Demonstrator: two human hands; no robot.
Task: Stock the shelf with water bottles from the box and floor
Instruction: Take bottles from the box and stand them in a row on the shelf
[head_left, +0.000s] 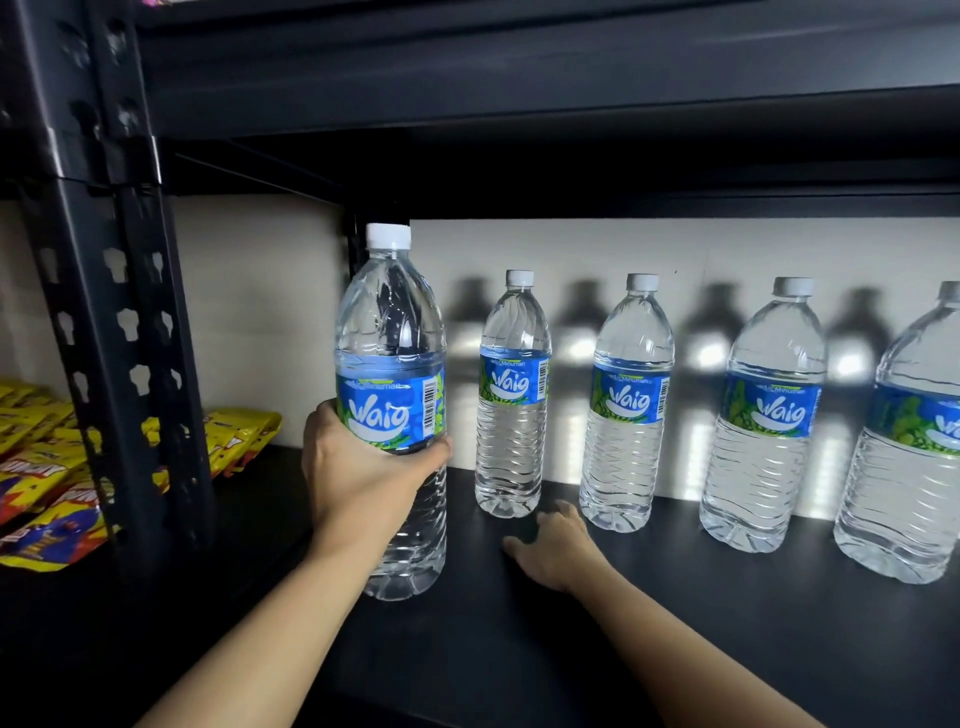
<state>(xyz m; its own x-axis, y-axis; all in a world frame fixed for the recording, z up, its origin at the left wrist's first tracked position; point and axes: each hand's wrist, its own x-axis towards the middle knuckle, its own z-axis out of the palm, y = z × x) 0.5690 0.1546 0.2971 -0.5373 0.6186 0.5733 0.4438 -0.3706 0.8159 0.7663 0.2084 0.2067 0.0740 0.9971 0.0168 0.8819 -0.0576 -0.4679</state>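
My left hand (358, 467) grips a clear water bottle (392, 364) with a blue label and white cap, upright at the left end of the black shelf (701, 613). Its base seems to rest on the shelf board. My right hand (558, 551) lies flat on the shelf with spread fingers, holding nothing, just in front of the gap between two standing bottles. Several matching bottles stand in a row along the back: one (511, 395) nearest the held bottle, another (626, 405), a third (761, 415), and one (906, 441) cut off by the right edge.
A black perforated upright post (119, 322) divides this bay from the left one, where yellow snack packets (41, 467) lie piled. Another shelf board (519, 104) hangs low overhead. A pale wall (675, 249) backs the bottles.
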